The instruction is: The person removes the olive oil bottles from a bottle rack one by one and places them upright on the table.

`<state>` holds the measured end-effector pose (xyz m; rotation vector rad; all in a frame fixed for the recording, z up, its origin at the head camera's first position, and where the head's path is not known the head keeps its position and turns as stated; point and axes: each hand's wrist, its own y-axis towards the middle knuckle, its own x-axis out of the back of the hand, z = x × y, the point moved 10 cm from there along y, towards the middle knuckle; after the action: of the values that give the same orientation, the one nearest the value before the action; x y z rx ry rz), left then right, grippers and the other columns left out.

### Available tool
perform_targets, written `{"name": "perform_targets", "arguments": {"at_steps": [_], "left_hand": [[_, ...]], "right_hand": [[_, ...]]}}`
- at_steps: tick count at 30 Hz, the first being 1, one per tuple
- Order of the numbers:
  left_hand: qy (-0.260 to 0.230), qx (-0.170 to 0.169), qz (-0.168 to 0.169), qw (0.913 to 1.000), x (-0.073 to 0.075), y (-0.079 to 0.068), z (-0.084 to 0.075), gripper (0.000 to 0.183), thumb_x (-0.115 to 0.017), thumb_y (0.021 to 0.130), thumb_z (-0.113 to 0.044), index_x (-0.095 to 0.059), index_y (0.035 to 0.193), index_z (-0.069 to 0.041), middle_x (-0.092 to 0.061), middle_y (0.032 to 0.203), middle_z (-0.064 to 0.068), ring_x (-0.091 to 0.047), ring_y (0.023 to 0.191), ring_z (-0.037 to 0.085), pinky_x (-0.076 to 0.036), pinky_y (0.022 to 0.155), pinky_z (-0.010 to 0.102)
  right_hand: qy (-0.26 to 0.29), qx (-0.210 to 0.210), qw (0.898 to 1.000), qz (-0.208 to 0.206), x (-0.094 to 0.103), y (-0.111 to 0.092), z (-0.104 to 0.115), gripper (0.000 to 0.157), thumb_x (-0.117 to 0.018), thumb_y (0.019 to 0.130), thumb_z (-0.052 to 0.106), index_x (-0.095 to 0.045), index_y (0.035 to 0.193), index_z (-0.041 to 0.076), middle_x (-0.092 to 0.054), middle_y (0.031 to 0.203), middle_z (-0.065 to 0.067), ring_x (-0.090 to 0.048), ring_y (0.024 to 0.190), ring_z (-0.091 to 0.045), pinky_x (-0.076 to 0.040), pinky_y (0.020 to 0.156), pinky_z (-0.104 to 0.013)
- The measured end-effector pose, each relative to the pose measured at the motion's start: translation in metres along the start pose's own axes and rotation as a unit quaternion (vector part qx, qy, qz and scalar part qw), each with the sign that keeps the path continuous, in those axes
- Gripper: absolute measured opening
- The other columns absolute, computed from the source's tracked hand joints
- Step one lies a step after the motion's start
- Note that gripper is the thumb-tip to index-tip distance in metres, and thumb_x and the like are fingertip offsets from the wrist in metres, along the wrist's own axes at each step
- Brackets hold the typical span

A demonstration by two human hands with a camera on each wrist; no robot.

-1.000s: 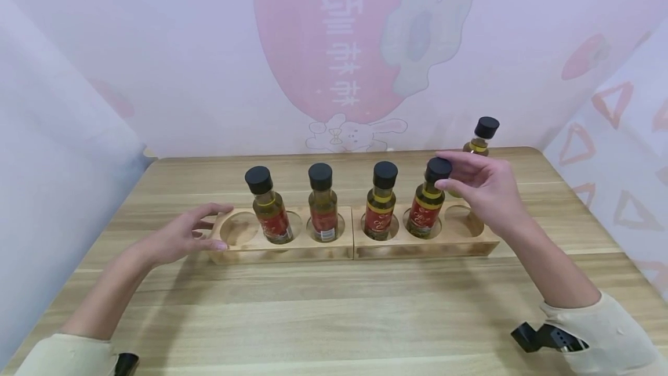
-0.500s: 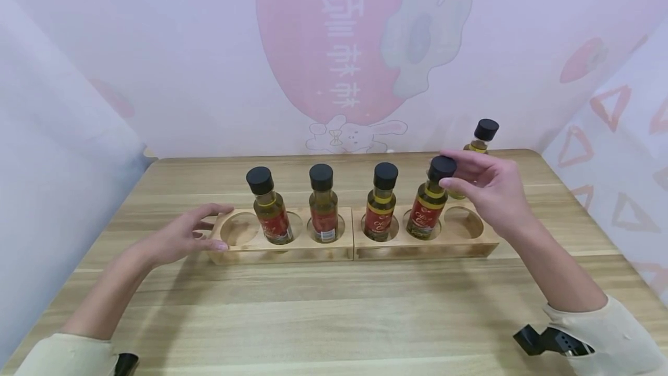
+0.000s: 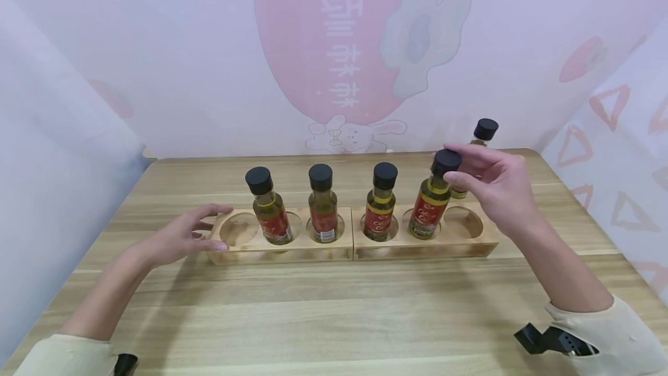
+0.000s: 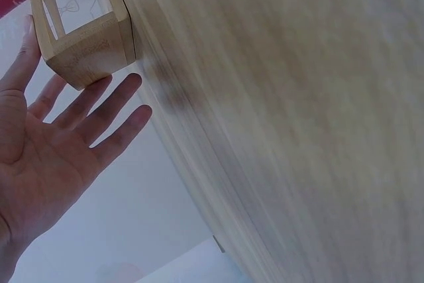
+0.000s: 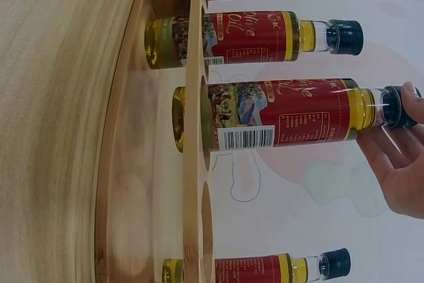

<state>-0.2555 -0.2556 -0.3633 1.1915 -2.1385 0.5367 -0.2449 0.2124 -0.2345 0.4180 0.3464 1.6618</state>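
Two wooden bottle racks stand end to end, the left rack (image 3: 292, 255) and the right rack (image 3: 417, 250). My right hand (image 3: 493, 184) pinches the black cap of an olive oil bottle (image 3: 429, 213) between thumb and fingers. In the right wrist view this bottle (image 5: 285, 114) is raised off the rack's base, its lower end still inside the round hole, leaning slightly right. At the left rack's outer end my left hand (image 3: 182, 234) touches the corners with thumb and forefinger; the left wrist view shows its fingers (image 4: 109, 117) spread and mostly straight.
Another olive oil bottle (image 3: 379, 213) stands left of the raised one. Two more, a turned bottle (image 3: 323, 216) and a tilted bottle (image 3: 272, 219), sit in the left rack. Behind my right hand stands one more bottle (image 3: 486, 129). The right rack's end hole (image 3: 463, 223) holds no bottle.
My right hand has moved up and slightly right, raising the pinched olive oil bottle a little within its hole. The left hand has stayed at the rack's end.
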Motion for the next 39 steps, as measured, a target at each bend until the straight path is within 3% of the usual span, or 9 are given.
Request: {"name": "perform_targets", "arguments": {"at_steps": [11, 25, 32, 39], "left_hand": [[-0.006, 0.003, 0.0, 1.0, 0.0, 0.0, -0.001, 0.071, -0.079, 0.093, -0.014, -0.042, 0.149, 0.008, -0.043, 0.153, 0.032, -0.053, 0.125, 0.059, -0.047, 0.1, 0.071], [-0.005, 0.002, 0.002, 1.0, 0.0, 0.0, 0.001, 0.071, -0.078, 0.093, -0.014, -0.041, 0.15, 0.008, -0.042, 0.153, 0.032, -0.053, 0.125, 0.059, -0.048, 0.101, 0.071], [-0.007, 0.006, 0.003, 1.0, 0.0, 0.0, 0.001, 0.072, -0.079, 0.093, -0.014, -0.041, 0.15, 0.007, -0.043, 0.153, 0.031, -0.053, 0.126, 0.059, -0.047, 0.101, 0.07], [-0.007, 0.0, 0.003, 1.0, 0.001, 0.0, 0.0, 0.071, -0.079, 0.093, -0.014, -0.042, 0.149, 0.009, -0.043, 0.152, 0.033, -0.053, 0.124, 0.059, -0.048, 0.1, 0.071]], "right_hand": [[-0.003, 0.003, 1.0, -0.014, 0.003, 0.001, 0.004, 0.041, -0.072, 0.088, -0.017, -0.075, 0.123, 0.003, -0.08, 0.106, 0.0, -0.077, 0.095, -0.011, -0.06, 0.075, -0.018], [0.001, 0.01, 0.999, -0.031, 0.004, 0.006, 0.011, 0.039, -0.071, 0.088, -0.017, -0.074, 0.123, 0.001, -0.08, 0.107, 0.0, -0.076, 0.099, -0.011, -0.057, 0.089, -0.018], [0.012, 0.006, 0.999, -0.041, 0.006, 0.009, 0.012, 0.04, -0.071, 0.088, -0.017, -0.075, 0.123, 0.003, -0.08, 0.105, 0.0, -0.076, 0.096, -0.011, -0.059, 0.084, -0.018], [0.012, 0.001, 0.998, -0.054, 0.008, 0.011, 0.011, 0.038, -0.073, 0.089, -0.014, -0.073, 0.125, -0.001, -0.08, 0.105, 0.002, -0.076, 0.096, -0.01, -0.057, 0.088, -0.017]]}}
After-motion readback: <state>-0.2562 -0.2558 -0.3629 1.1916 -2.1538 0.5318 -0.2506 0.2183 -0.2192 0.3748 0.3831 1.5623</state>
